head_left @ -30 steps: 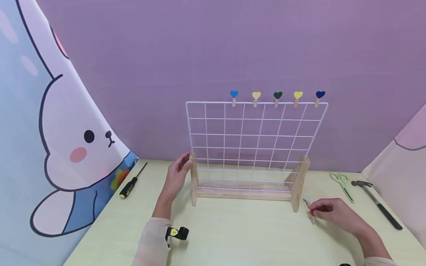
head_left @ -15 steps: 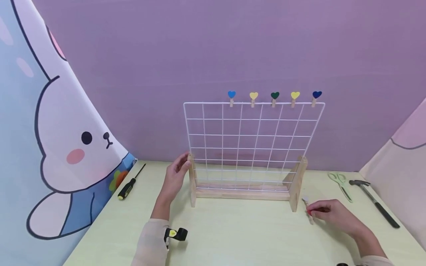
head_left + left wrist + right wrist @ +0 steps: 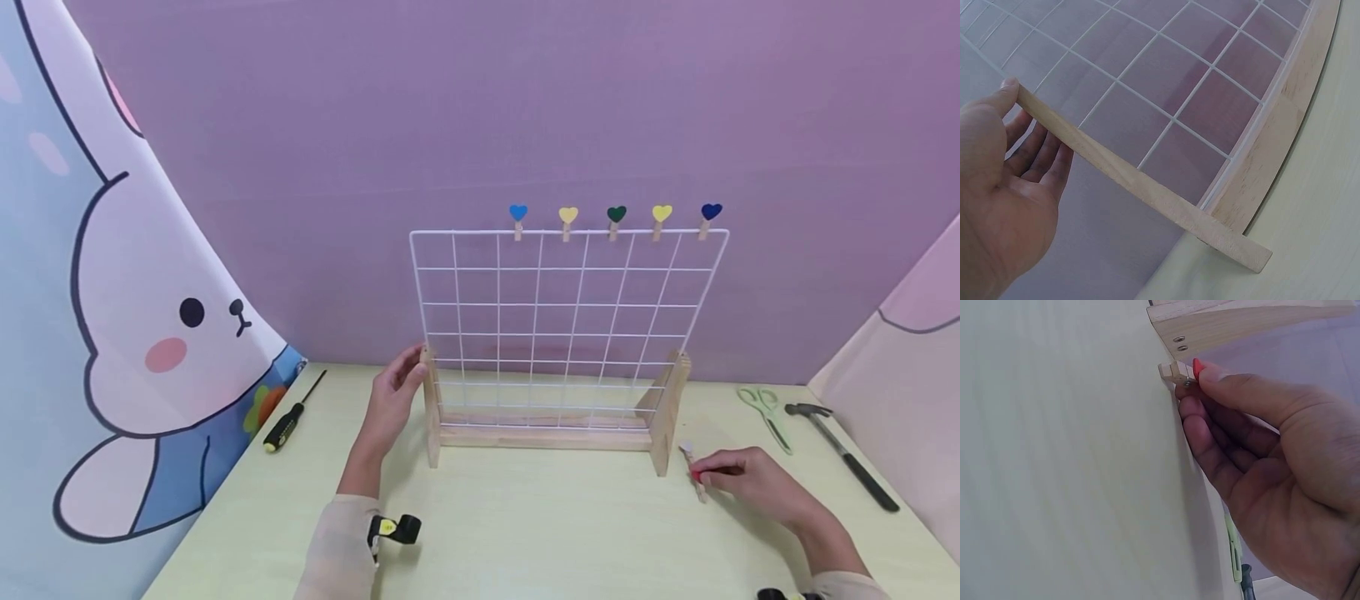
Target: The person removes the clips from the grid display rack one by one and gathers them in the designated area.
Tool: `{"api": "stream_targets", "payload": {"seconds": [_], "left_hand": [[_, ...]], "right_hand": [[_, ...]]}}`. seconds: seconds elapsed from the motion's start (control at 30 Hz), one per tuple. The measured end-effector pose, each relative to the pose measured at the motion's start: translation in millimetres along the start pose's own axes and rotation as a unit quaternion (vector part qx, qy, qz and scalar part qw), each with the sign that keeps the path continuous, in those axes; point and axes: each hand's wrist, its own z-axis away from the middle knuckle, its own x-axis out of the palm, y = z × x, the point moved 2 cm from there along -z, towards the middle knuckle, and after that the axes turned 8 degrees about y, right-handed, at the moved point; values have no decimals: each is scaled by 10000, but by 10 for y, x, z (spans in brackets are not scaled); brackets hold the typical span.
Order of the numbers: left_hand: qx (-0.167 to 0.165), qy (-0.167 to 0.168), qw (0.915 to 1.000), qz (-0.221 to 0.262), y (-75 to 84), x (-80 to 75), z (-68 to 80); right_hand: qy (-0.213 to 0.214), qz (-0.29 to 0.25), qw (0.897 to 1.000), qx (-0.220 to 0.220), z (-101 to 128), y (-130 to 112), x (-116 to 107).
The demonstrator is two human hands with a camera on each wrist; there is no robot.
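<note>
Five heart-topped pegs (image 3: pixel 616 218) sit on the top wire of the white grid rack (image 3: pixel 562 325) standing on the counter (image 3: pixel 540 525). No writing is legible. The left hand (image 3: pixel 393 400) has thumb and fingers loosely round the rack's wooden side post (image 3: pixel 1122 175). The right hand (image 3: pixel 750 479) pinches a red-headed wooden peg (image 3: pixel 1182 372) lying on the counter just beside the rack's right foot (image 3: pixel 1241 322); only the right wrist view shows that foot's screws.
</note>
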Motion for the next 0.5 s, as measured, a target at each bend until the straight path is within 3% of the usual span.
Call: {"api": "stream_targets", "payload": {"seconds": [0.5], "left_hand": [[-6,-23,10000,23,-3,-4,-11]], "right_hand": [[243,114,9989,-385,-21,26,25]]}}
